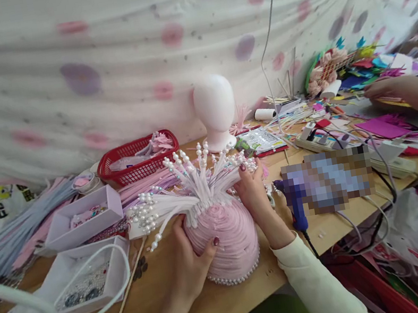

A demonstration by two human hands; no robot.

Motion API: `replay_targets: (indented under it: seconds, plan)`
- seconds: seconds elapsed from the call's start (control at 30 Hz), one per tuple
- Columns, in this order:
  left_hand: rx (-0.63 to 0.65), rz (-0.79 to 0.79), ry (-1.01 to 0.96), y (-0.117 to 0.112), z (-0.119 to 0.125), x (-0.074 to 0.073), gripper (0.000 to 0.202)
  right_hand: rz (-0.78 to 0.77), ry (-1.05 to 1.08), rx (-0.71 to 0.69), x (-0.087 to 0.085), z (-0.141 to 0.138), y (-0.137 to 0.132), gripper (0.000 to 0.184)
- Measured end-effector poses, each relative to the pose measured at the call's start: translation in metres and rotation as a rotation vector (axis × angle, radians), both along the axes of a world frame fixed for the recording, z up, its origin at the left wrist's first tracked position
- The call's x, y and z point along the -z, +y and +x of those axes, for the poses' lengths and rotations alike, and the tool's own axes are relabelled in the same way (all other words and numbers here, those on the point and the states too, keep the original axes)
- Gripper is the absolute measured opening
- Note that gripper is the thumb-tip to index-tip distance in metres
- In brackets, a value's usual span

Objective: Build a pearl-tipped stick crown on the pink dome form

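Observation:
A pink dome-shaped headpiece (229, 236) wrapped in cord, edged with pearls, sits on the wooden table (188, 311). White stems tipped with pearls (196, 177) fan out from its top. My left hand (189, 260) cups the dome's left side, fingers curled against it. My right hand (253, 189) presses on the right side near the top, fingertips pinched among the pearl stems. A blue glue gun (293, 201) lies just right of my right wrist.
A white foam mannequin head (215, 109) stands behind. A red basket (132, 159), white trays (82, 219) of beads and bundles of pink and blue strips (16, 233) lie left. Another person's hand (387, 88) works among coloured paper at far right. Cables cross the table.

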State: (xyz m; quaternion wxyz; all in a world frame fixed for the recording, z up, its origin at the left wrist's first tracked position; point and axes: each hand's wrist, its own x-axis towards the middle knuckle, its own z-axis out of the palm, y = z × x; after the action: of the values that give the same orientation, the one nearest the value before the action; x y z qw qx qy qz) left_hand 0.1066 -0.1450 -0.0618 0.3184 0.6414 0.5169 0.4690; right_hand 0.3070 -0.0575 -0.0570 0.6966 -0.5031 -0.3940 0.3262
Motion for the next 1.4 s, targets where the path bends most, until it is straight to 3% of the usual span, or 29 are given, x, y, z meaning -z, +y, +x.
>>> replay_targets:
  seconds: [0.1, 0.23, 0.37, 0.47, 0.8, 1.3, 1.4]
  plan:
    - [0.003, 0.008, 0.062, -0.004, -0.001, 0.004, 0.076, -0.093, 0.112, -0.026, -0.012, -0.005, -0.017, 0.106]
    - [0.017, 0.046, 0.109, -0.009, -0.002, 0.011, 0.079, -0.073, 0.118, 0.023, -0.015, -0.021, -0.062, 0.111]
    - [0.048, 0.097, 0.125, -0.012, -0.002, 0.017, 0.084, -0.074, -0.090, 0.014, 0.001, -0.027, -0.103, 0.061]
    - [0.054, 0.109, 0.120, -0.013, -0.002, 0.016, 0.085, -0.079, -0.309, -0.082, 0.013, -0.022, -0.115, 0.046]
    - [0.078, 0.069, 0.101, -0.012, 0.000, 0.003, 0.091, -0.099, -0.395, -0.060, 0.029, -0.017, -0.122, 0.051]
    - [0.044, 0.069, 0.106, -0.015, 0.000, 0.007, 0.085, -0.008, -0.443, -0.102, 0.016, -0.021, -0.112, 0.058]
    - [0.036, 0.046, 0.071, -0.014, 0.000, 0.008, 0.082, 0.015, -0.455, -0.055, 0.017, -0.023, -0.111, 0.051]
